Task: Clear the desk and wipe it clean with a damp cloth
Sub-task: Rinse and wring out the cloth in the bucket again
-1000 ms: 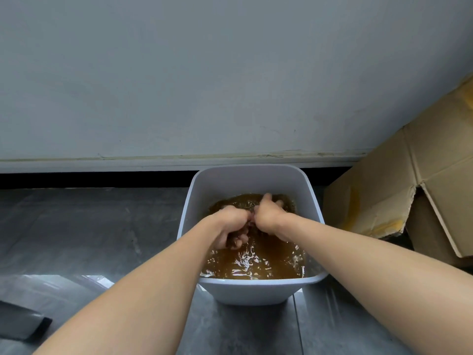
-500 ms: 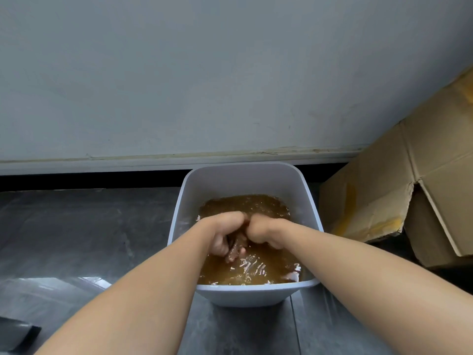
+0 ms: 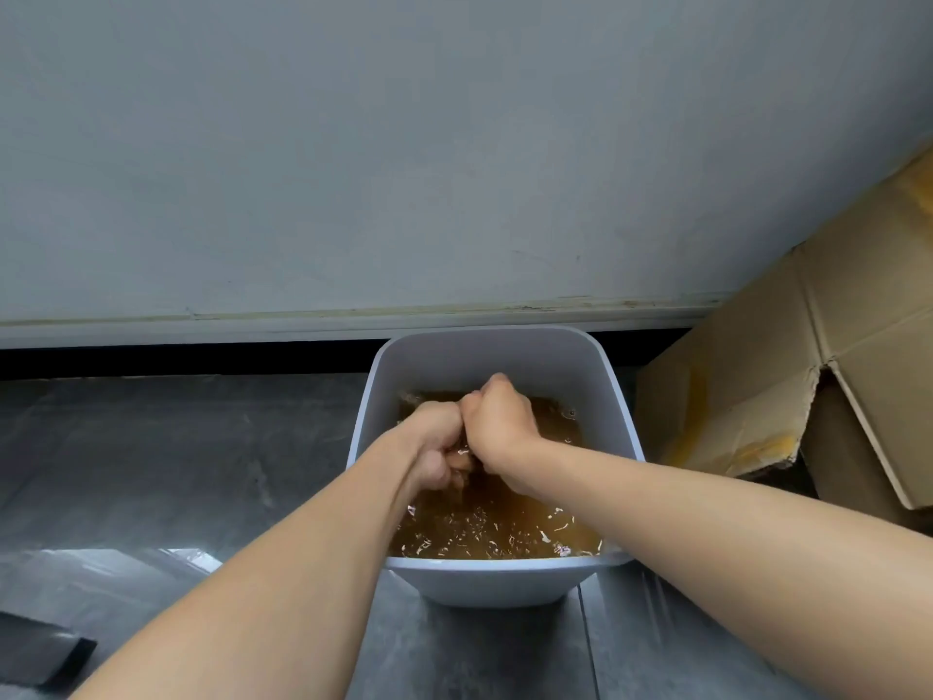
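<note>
A pale plastic bin (image 3: 484,581) is seen standing on a grey tiled floor (image 3: 176,447), close to the floor's far edge where a light skirting strip (image 3: 252,328) runs along the foot of a plain grey wall (image 3: 404,169). The bin is filled well up its walls with murky brown water (image 3: 500,530), and white glints are scattered over the surface towards the bin's near edge.

Both bare forearms are reached in over the near rim. The left hand (image 3: 434,439) and the right hand (image 3: 500,419) are held as tight fists, knuckles touching, over the middle of the bin and slightly nearer its far wall, just above the water or at its surface. The fingers of both hands are curled hard around the cloth (image 3: 465,478). Only a small wet brownish fold of it is shown, between and under the fists; the rest is hidden inside the grip, so its full shape cannot be told.

At the floor's far right corner, just beside the bin's right wall, a worn cardboard box (image 3: 757,396) with a torn, loose flap is leaned against the wall. At the floor's near left corner a flat dark object (image 3: 35,654) is partly cut off by the frame and cannot be identified
</note>
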Action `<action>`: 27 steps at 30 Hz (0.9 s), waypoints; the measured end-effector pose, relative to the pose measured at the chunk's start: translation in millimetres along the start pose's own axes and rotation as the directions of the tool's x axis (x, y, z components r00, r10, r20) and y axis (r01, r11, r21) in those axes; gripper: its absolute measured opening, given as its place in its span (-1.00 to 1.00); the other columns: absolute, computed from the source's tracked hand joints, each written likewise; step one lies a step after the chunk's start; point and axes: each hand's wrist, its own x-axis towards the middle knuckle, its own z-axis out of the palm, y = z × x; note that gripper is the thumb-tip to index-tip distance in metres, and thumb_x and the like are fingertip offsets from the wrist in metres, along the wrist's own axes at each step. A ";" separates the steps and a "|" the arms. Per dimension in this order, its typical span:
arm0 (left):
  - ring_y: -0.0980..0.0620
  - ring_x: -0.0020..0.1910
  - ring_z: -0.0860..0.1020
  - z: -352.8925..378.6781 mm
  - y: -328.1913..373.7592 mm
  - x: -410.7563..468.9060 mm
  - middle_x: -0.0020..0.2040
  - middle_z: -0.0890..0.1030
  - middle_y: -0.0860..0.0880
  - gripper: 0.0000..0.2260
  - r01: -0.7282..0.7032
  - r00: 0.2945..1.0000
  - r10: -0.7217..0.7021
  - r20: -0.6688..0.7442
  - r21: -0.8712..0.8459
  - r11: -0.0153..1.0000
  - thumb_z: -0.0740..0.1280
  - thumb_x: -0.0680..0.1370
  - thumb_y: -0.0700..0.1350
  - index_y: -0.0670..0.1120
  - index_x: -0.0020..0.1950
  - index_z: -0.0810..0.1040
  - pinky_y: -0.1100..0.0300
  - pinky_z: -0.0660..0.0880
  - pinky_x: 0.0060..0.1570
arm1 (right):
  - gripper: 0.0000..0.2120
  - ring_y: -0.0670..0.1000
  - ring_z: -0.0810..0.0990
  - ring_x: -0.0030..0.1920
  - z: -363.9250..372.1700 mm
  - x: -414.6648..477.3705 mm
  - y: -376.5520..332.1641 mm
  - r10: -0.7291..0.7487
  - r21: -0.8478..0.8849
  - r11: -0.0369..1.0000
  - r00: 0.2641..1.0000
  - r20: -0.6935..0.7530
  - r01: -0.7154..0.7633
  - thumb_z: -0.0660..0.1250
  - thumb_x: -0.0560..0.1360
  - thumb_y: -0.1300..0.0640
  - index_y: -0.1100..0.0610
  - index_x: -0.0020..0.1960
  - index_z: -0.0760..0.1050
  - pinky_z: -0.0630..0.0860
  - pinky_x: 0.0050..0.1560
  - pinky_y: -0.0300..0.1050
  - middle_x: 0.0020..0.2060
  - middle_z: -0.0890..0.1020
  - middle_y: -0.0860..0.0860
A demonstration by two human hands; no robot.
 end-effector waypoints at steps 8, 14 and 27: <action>0.08 -0.52 0.29 2.5 -5.5 4.6 -0.43 0.39 -0.07 -0.72 -0.021 0.999 0.018 0.038 0.066 0.998 0.14 0.67 -0.20 -0.13 -0.24 0.41 0.35 0.21 -0.65 | -0.69 0.35 0.40 0.31 -15.9 25.2 22.0 -0.030 -0.409 0.906 0.982 0.186 0.105 0.15 0.66 0.17 0.21 0.36 0.21 0.35 0.32 0.14 0.39 0.23 0.29; -0.23 0.47 0.32 3.5 -22.6 22.0 0.54 0.23 -0.27 -0.22 -0.002 0.962 0.191 -0.195 0.694 0.720 0.30 0.58 -0.13 -0.11 0.62 -0.16 -0.05 0.32 0.43 | -0.33 0.36 -0.01 0.55 -10.7 21.1 43.0 0.066 -0.710 0.657 0.919 0.390 0.254 0.22 0.57 0.28 0.13 0.59 -0.01 0.15 0.49 0.27 0.56 -0.14 0.23; 0.00 -0.73 0.39 1.2 -9.7 10.9 -0.49 0.44 -0.15 -0.78 -0.013 0.987 0.036 -0.157 0.143 0.990 0.13 0.64 -0.29 -0.25 -0.19 0.44 0.36 0.25 -0.69 | -0.78 0.04 0.52 -0.43 0.3 5.0 7.3 0.225 0.110 0.965 0.968 0.108 -0.237 0.19 0.62 0.17 0.26 0.18 0.49 0.35 -0.59 -0.27 0.02 0.60 0.15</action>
